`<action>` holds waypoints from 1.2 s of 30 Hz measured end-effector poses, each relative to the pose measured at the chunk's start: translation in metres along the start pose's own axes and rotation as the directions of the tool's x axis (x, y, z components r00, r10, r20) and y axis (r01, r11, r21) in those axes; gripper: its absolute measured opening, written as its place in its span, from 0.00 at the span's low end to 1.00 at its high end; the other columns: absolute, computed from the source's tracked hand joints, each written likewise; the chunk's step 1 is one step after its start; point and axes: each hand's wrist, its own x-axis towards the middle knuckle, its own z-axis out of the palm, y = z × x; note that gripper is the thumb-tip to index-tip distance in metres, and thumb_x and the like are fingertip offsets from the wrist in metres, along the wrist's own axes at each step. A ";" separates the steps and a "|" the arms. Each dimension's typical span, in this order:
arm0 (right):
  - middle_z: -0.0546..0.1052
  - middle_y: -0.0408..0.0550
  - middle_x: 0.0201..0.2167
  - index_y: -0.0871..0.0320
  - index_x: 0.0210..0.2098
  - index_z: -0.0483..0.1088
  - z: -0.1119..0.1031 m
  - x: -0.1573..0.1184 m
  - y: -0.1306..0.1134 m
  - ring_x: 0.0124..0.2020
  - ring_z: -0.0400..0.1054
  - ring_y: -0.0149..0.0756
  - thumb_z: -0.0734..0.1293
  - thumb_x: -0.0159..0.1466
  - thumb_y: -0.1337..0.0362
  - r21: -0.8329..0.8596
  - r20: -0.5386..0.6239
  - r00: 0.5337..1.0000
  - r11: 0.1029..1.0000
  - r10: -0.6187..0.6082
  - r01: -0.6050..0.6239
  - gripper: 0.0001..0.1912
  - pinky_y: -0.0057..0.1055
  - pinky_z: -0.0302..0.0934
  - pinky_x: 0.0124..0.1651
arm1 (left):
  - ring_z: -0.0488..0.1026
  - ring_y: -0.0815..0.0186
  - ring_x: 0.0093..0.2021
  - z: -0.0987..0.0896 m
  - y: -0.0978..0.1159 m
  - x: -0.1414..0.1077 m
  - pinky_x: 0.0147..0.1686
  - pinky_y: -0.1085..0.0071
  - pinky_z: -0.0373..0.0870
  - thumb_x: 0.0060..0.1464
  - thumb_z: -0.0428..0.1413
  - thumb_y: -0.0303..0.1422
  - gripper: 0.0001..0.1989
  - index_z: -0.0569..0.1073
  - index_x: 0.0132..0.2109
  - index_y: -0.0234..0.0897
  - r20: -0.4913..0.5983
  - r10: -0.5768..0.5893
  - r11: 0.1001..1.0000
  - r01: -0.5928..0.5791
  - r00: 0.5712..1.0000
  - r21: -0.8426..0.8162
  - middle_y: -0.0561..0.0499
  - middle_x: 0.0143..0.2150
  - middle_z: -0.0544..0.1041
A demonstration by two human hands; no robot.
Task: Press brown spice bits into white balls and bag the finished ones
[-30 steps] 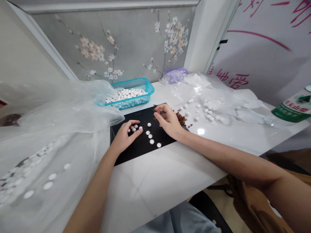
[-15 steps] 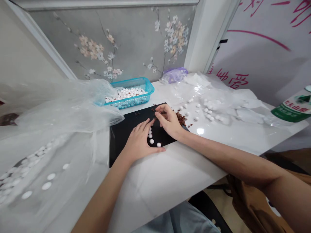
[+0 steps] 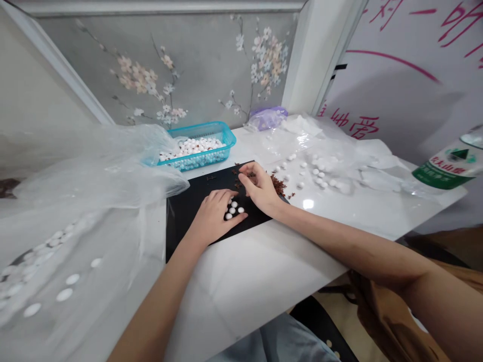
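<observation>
My left hand (image 3: 213, 216) rests on a black mat (image 3: 184, 211), thumb and fingers spread in a curve. Several small white balls (image 3: 233, 210) lie bunched in the hollow between that thumb and the fingers; part of the bunch is hidden. Just to the right, my right hand (image 3: 260, 188) is raised a little over the mat with fingers curled and thumb near the index fingertip. Whatever is in this pinch is too small to make out. A heap of small reddish-brown pieces (image 3: 278, 185) sits beside the right hand, partly covered by it, with a few loose ones near its fingertips.
A blue basket (image 3: 230, 137) of white balls stands behind the mat. Clear plastic bags (image 3: 94, 176) spread over the left side. More white balls (image 3: 319, 176) and plastic film lie at right, near a green-labelled bottle (image 3: 445, 171). The white table's (image 3: 234, 281) front edge runs diagonally.
My left hand has drawn its thumb inward, and the white balls, earlier in a loose curved line, are now bunched together. My right hand has barely moved. The view has shifted slightly.
</observation>
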 end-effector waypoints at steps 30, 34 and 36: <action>0.65 0.38 0.28 0.57 0.34 0.61 0.007 -0.007 0.002 0.18 0.54 0.21 0.60 0.58 0.64 -0.005 0.007 0.999 0.999 0.050 -0.050 0.05 0.24 0.52 0.23 | 0.69 0.67 0.36 0.003 0.007 -0.003 0.27 0.73 0.59 0.61 0.44 0.41 0.12 0.69 0.40 0.41 0.019 -0.090 0.978 0.085 0.996 0.193 0.53 0.37 0.67; 0.65 0.39 0.28 0.57 0.37 0.61 0.004 -0.014 -0.009 0.18 0.54 0.22 0.58 0.61 0.64 -0.193 0.090 0.991 0.974 -0.103 0.119 0.05 0.24 0.51 0.24 | 0.70 0.66 0.33 0.001 0.005 -0.003 0.24 0.72 0.55 0.62 0.44 0.41 0.13 0.69 0.41 0.41 -0.016 -0.133 0.956 0.132 0.991 0.264 0.53 0.36 0.68; 0.65 0.39 0.26 0.57 0.37 0.62 -0.002 -0.014 -0.019 0.20 0.56 0.24 0.58 0.62 0.62 -0.321 0.173 0.962 0.912 -0.210 0.256 0.06 0.24 0.51 0.26 | 0.69 0.66 0.32 -0.003 0.001 -0.004 0.23 0.72 0.54 0.62 0.44 0.41 0.13 0.70 0.41 0.41 -0.027 -0.169 0.942 0.169 0.985 0.288 0.52 0.36 0.68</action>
